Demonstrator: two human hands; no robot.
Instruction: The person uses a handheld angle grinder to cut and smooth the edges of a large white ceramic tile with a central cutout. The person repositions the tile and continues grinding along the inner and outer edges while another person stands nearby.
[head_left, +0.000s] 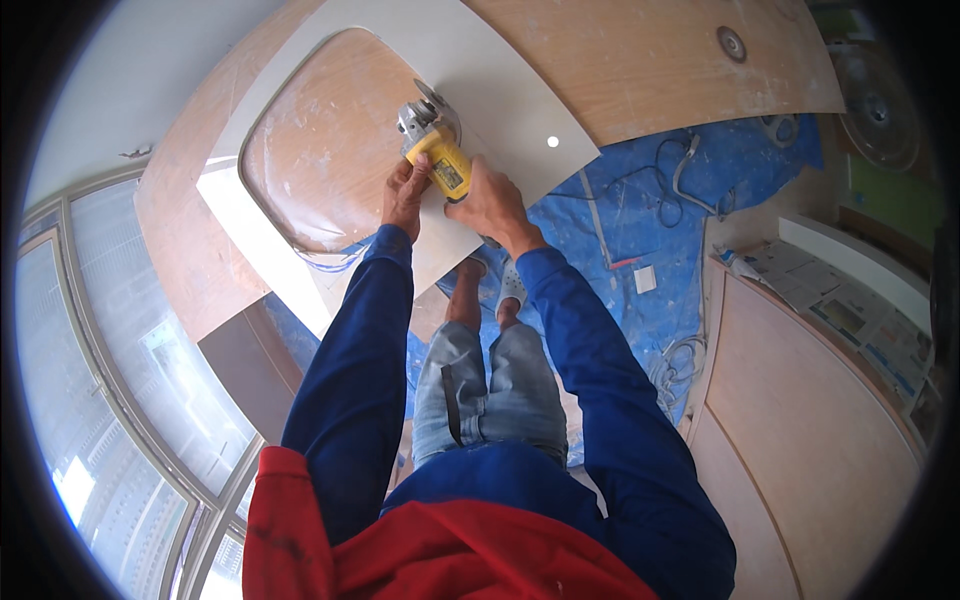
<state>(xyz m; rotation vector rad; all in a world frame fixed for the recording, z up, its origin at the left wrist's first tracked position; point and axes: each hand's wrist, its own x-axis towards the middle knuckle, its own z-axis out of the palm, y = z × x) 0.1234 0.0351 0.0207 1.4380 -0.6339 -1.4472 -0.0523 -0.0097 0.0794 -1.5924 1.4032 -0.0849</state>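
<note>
The angle grinder point(445, 165) points its head away from the person and slightly to the left; its long axis runs obliquely, from near right to far left. The body is yellow, the head grey metal, with a round disc point(430, 93). It is over the pale sheet point(510, 100). Both arms reach forward; the left hand point(404, 197) and right hand point(492, 208) have fingers clamped on the body.

Blue sheeting point(655, 315), spread newspaper point(855, 315), framed windows point(150, 310)
</note>
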